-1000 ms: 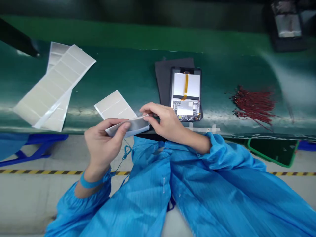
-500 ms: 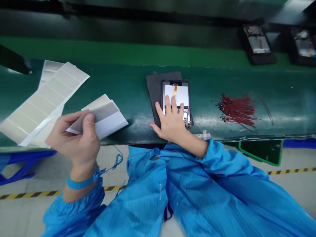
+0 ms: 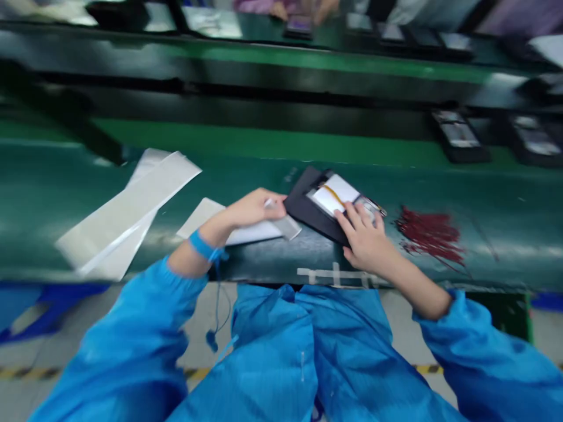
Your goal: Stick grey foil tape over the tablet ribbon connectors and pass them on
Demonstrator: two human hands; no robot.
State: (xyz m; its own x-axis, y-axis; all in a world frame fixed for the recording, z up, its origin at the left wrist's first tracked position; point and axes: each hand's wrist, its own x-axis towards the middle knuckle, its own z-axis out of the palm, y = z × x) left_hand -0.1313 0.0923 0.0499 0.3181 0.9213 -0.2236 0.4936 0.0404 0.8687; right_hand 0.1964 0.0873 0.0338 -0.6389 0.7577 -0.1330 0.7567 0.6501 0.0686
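One device (image 3: 329,200) under spread right hand (image 3: 368,243); grey strip (image 3: 289,227) in pinched left hand (image 3: 253,209).

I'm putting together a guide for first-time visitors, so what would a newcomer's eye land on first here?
Probably the tangle of dark red wires, vivid against the green bench on the right. Next, the opened device near the middle, with the right hand resting on it. Then the two long pale sheets lying crossed on the left.
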